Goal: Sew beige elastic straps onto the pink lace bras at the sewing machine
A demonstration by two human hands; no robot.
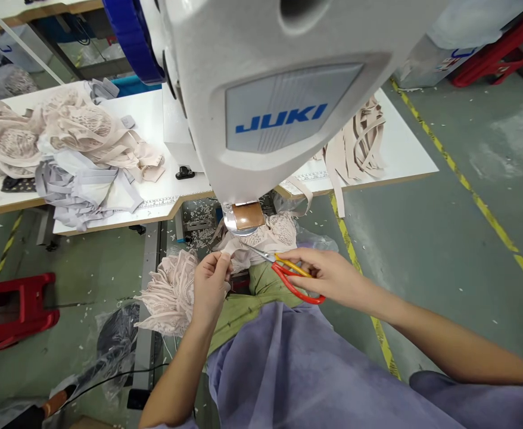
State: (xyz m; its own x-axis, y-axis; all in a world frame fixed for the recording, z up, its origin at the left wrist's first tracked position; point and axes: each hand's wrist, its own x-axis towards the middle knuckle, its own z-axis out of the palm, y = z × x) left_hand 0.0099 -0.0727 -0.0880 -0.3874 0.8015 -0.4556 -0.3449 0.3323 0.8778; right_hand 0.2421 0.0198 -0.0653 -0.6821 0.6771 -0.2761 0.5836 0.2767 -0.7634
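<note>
My right hand (317, 271) is closed round the handles of a pair of scissors (290, 275) with one red and one yellow grip. The blades point left and reach the cloth just below the sewing machine's head (239, 149). In my left hand (212, 274) the edge of a beige lace bra (277, 232) is pinched between thumb and fingers. The bra hangs below the machine's end, over my lap. Whether the blade tips are apart cannot be made out. A bundle of beige lace pieces (172, 292) hangs to the left of my left hand.
Heaps of beige bras (83, 125) and grey cloth pieces (87, 187) lie on the white table (154, 205) at left. Beige straps (360, 146) hang over the right part's edge. A red stool (20, 310) stands on the floor at left.
</note>
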